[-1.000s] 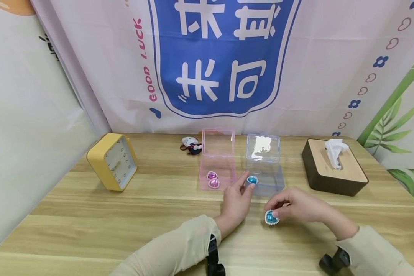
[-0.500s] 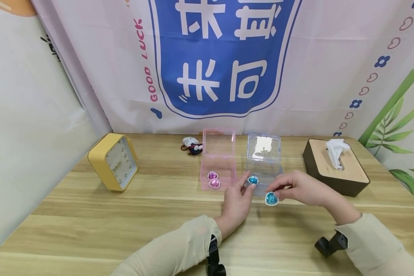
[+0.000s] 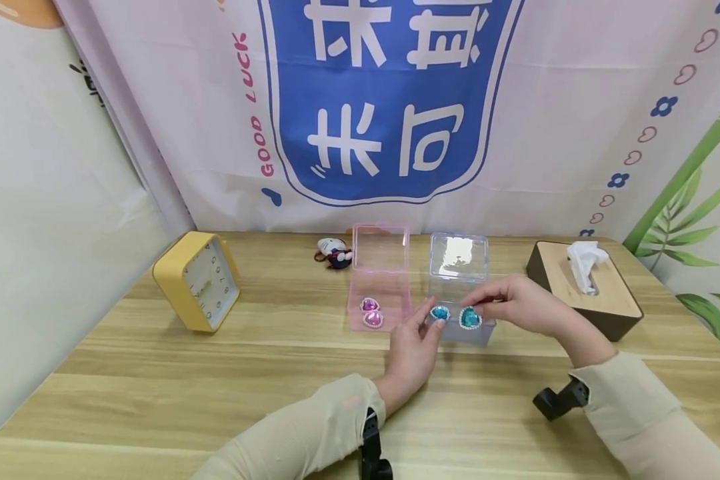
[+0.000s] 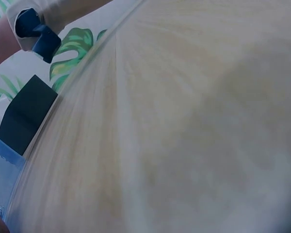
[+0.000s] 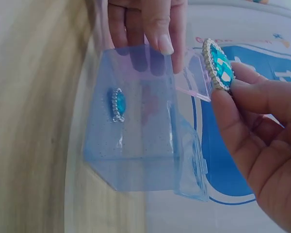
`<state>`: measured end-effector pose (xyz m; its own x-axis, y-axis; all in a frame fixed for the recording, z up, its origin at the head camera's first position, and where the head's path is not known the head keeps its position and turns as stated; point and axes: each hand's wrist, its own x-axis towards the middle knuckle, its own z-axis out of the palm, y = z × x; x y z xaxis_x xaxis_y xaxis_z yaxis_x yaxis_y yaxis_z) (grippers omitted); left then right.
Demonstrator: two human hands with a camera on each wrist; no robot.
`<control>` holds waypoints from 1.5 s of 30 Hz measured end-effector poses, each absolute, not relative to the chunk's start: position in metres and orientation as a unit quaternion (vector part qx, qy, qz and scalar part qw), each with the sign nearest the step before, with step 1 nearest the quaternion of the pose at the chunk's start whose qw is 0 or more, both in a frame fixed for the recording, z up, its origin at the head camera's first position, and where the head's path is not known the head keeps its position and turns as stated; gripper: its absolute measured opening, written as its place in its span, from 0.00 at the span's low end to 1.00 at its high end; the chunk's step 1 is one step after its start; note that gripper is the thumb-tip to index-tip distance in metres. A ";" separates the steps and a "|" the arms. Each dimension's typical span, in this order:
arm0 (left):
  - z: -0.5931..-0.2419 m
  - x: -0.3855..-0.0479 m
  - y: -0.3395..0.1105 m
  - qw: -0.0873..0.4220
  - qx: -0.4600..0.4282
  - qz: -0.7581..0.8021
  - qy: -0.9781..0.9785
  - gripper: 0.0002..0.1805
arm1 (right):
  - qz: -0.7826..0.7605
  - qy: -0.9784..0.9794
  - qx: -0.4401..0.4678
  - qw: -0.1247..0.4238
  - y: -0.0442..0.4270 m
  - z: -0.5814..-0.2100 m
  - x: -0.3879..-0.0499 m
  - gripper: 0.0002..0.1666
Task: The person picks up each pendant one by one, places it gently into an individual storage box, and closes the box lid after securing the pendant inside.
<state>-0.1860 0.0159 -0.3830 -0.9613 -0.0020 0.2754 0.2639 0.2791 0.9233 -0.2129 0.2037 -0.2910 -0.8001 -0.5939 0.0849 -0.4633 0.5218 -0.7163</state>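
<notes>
An open clear blue plastic box (image 3: 465,333) stands on the table, its lid (image 3: 456,257) tipped back. My left hand (image 3: 411,350) holds the box by its left wall, thumb at the rim and fingers behind the wall in the right wrist view. Inside lies a blue gem (image 5: 119,104) with a beaded edge. My right hand (image 3: 525,307) pinches a second blue gem (image 5: 219,65) with a beaded edge between thumb and fingers, above the box opening in the head view. The left wrist view mostly shows tabletop and only a fingertip low at the left.
Left of the blue box, an open pink box (image 3: 390,293) contains two pink gems (image 3: 373,319). A small doll (image 3: 335,253) lies behind it. A tissue box (image 3: 585,287) stands at the right, a yellow clock (image 3: 198,283) at the left. A printed cloth (image 3: 216,133) hangs behind.
My right hand has carried the pinched blue gem up and away from me, from before the blue box to over its opening. The left hand has stayed on the box.
</notes>
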 end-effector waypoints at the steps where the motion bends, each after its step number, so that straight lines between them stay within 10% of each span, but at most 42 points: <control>1: -0.383 -0.186 0.016 0.112 -0.083 -0.594 -0.792 0.24 | -0.390 0.867 -0.298 0.084 0.204 -0.292 -0.215 0.12; 45: -0.382 -0.185 0.014 0.126 -0.092 -0.609 -0.778 0.23 | -0.194 0.937 -0.270 0.109 0.167 -0.321 -0.265 0.08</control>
<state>-0.1849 0.0145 -0.3821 -0.9514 -0.0099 0.3077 0.2962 0.2423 0.9239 -0.2651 0.1667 -0.3211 -0.8306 -0.5480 -0.0990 -0.4636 0.7789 -0.4222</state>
